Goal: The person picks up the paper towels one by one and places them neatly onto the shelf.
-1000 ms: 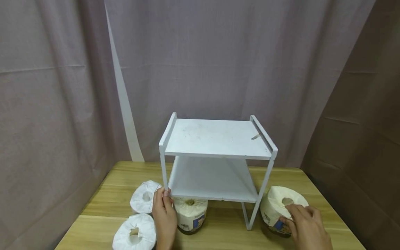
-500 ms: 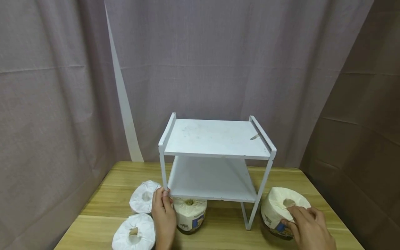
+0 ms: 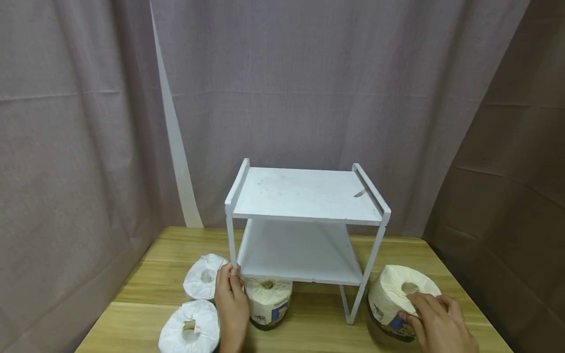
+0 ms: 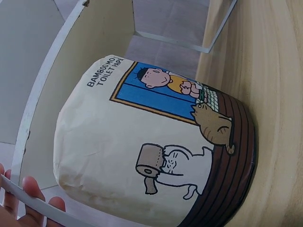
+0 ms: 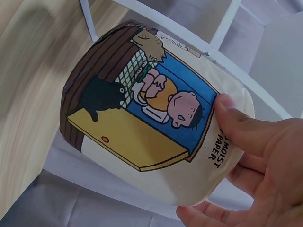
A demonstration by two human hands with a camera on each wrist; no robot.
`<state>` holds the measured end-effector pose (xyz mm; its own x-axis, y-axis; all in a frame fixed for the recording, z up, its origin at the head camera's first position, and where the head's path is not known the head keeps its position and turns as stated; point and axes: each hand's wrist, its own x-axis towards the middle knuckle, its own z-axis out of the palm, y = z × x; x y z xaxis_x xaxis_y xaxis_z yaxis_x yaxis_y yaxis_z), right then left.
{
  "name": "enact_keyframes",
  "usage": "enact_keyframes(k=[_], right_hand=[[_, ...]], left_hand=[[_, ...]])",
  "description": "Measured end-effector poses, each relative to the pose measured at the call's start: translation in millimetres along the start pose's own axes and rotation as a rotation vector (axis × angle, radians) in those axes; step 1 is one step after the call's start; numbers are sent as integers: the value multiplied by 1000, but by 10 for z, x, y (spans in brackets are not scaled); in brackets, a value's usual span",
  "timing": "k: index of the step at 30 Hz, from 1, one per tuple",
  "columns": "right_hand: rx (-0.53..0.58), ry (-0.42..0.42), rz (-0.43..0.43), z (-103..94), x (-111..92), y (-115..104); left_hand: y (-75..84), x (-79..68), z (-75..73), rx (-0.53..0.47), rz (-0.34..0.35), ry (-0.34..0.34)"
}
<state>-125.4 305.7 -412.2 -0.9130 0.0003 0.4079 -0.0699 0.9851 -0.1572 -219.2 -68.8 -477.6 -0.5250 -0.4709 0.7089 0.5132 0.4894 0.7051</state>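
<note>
My left hand (image 3: pixel 233 306) grips the front left leg of a white two-tier shelf rack (image 3: pixel 304 196); its fingertips curl around the bar in the left wrist view. Just right of that hand, a cream printed toilet roll (image 3: pixel 268 306) stands upright under the lower shelf. To the right of the rack, my right hand (image 3: pixel 437 318) holds another cream toilet roll (image 3: pixel 393 301). The right wrist view has the thumb (image 5: pixel 236 120) on its printed side and the fingers over its top end. Whether this roll touches the table I cannot tell.
Two white-wrapped toilet rolls (image 3: pixel 205 277) stand left of my left hand. All sit on a wooden table (image 3: pixel 145 289). Grey curtains (image 3: pixel 282 98) hang behind and at the left, and a brown one (image 3: pixel 507 171) at the right.
My right hand and its toilet roll have shifted slightly to the right and toward me. The left hand, the rack and the other rolls look the same.
</note>
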Motion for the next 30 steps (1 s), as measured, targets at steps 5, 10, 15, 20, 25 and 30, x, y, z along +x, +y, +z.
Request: enact_keyframes(k=[5, 10, 15, 20, 25, 30], right_hand=[[-17, 111, -71, 6, -18, 5], [-31, 260, -222, 18, -27, 17], [-49, 281, -208, -24, -62, -15], [-86, 224, -117, -92, -98, -63], [-91, 212, -97, -156, -120, -88], [-67, 245, -82, -193, -154, -131]], left_hand=[[3, 13, 5, 6, 27, 19], [3, 5, 9, 5, 23, 26], [12, -7, 6, 0, 9, 22], [16, -6, 10, -6, 2, 18], [18, -4, 14, -5, 6, 17], [4, 1, 19, 4, 7, 19]])
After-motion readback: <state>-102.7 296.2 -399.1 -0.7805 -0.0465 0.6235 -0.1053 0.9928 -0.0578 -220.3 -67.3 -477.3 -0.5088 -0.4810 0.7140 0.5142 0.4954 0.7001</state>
